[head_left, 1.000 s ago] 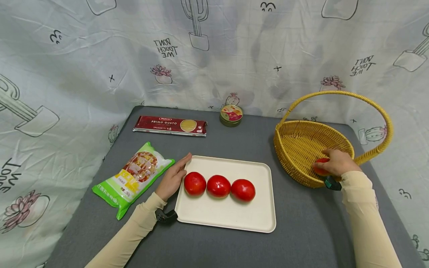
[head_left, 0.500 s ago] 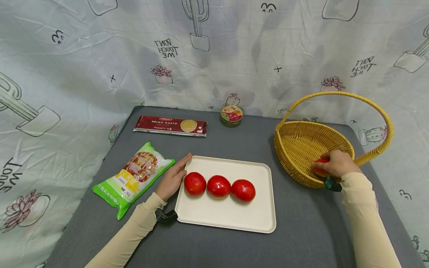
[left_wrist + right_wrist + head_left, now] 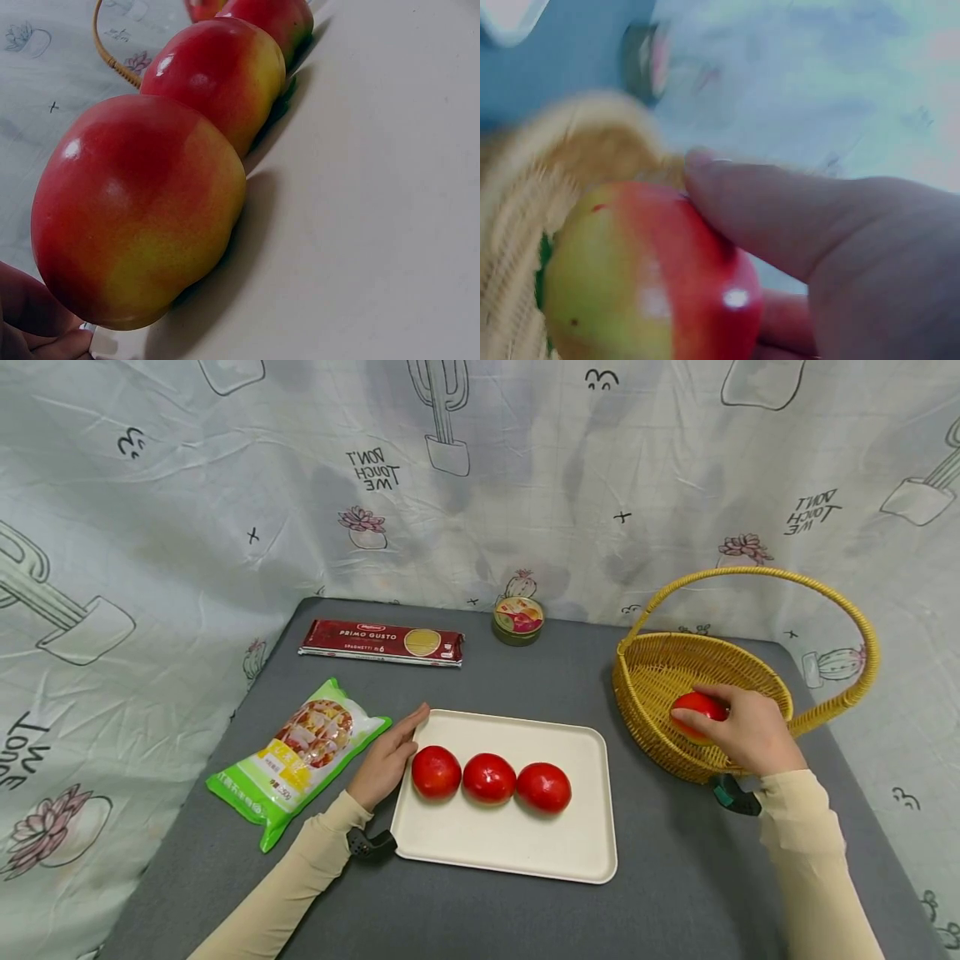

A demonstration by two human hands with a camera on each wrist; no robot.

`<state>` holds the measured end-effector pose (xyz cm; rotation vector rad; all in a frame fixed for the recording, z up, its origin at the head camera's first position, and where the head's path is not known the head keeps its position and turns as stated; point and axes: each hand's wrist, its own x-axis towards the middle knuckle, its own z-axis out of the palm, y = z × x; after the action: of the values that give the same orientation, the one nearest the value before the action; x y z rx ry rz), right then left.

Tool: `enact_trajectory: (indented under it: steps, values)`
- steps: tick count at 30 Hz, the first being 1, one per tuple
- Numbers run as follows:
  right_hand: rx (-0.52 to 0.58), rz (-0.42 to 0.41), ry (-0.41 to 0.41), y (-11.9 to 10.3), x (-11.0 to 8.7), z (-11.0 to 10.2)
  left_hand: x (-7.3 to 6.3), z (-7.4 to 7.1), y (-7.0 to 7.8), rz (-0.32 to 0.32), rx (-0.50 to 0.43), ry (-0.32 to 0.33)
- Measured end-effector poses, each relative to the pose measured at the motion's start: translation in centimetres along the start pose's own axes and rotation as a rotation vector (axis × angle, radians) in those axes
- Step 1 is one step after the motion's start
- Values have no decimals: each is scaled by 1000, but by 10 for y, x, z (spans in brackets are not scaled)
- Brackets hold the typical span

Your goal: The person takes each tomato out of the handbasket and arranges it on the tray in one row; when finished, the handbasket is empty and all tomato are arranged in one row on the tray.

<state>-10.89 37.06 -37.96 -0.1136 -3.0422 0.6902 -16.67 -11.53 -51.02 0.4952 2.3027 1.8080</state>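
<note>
In the head view, my right hand (image 3: 753, 727) pinches a red-and-yellow fruit (image 3: 697, 714) between thumb and fingers, above the yellow wicker basket (image 3: 637, 727). The right wrist view shows the thumb on the red side of this glossy fruit (image 3: 652, 277), with a bit of green at its far edge. My left hand (image 3: 386, 768) rests with fairly straight fingers along the left edge of the cream tray (image 3: 510, 852). On the tray, three similar fruits (image 3: 489, 778) stand in a row. The left wrist view shows the nearest fruit (image 3: 142, 210) close to my fingertips.
A green-and-white food bag (image 3: 300, 756) lies left of the left hand. Behind the tray are a red spaghetti pack (image 3: 382, 642) and a round tin (image 3: 517, 620). The basket's tall handle (image 3: 765, 571) arches behind the right hand. Patterned cloth (image 3: 525, 468) hangs behind the grey table.
My right hand has lifted the fruit from the basket's bottom, moving up and slightly left. My left hand and the tray with its fruits stay in place.
</note>
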Motion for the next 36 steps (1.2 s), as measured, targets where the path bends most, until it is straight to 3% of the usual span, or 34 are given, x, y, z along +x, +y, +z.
enact_trajectory:
  steps: [6, 10, 16, 23, 36]
  values:
    - [72, -182, 134, -40, -25, 17, -1, 0, 1, 5, 10, 3]
    - [129, -260, 139, -56, -38, 41, -1, 0, 3, 1, 16, 2]
    - [209, -287, 117, -62, -52, 79, 1, 3, 5, 3, 23, -2]
    - [212, -328, 160, -58, -60, 110, 3, 4, 8, 0, 24, 0]
    - [236, -378, 188, -56, -62, 130, 4, 4, 9, -13, 18, 2]
